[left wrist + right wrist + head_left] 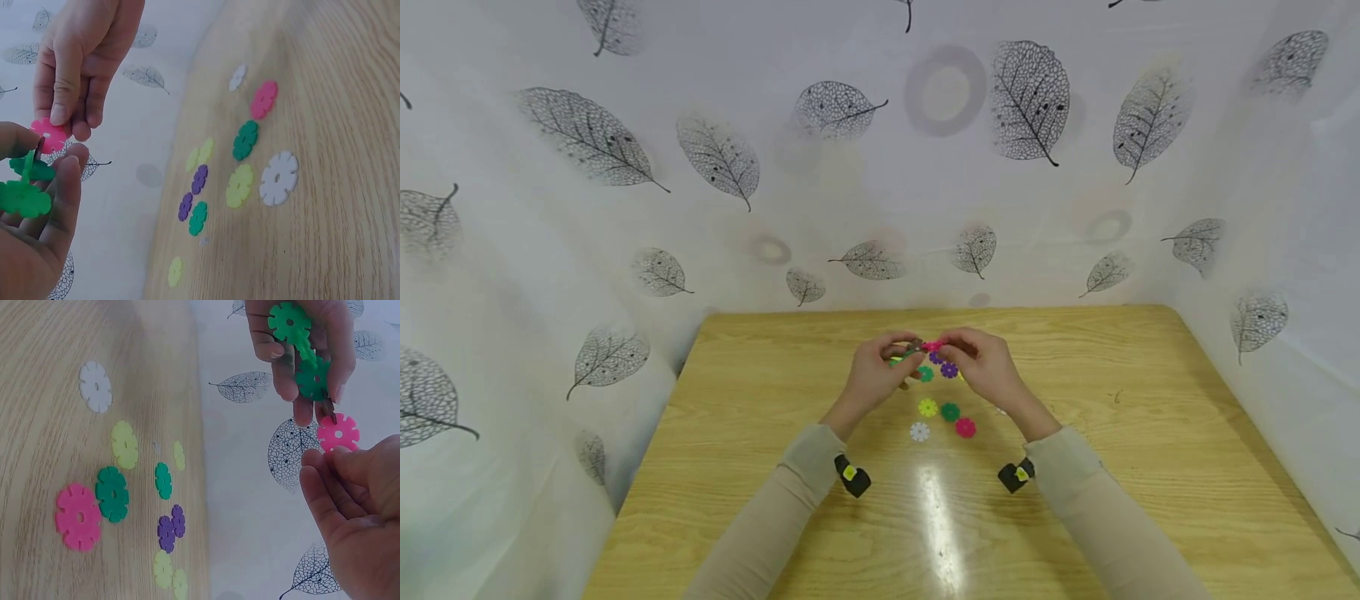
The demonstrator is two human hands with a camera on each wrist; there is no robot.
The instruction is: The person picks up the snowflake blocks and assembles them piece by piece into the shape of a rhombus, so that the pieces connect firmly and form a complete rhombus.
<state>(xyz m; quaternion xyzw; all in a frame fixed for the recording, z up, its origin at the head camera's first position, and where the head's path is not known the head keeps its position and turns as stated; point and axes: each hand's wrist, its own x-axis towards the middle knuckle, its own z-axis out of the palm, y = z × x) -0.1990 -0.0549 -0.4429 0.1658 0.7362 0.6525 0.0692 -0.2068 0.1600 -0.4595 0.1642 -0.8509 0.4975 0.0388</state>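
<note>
Head view: above the table [1150,400], the left hand [874,377] grips joined green discs [300,347]; the right hand [985,367] pinches a pink disc [338,432] against them. Loose discs [942,418] lie nearer, nothing between.

Two hands [880,375], many snowflake discs [950,411]

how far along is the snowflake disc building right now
Done: the left hand holds a small cluster of green discs slotted together. In hand: the right hand pinches a pink disc at that cluster. Left: loose discs on the table, including white, yellow, green, pink and purple.
</note>
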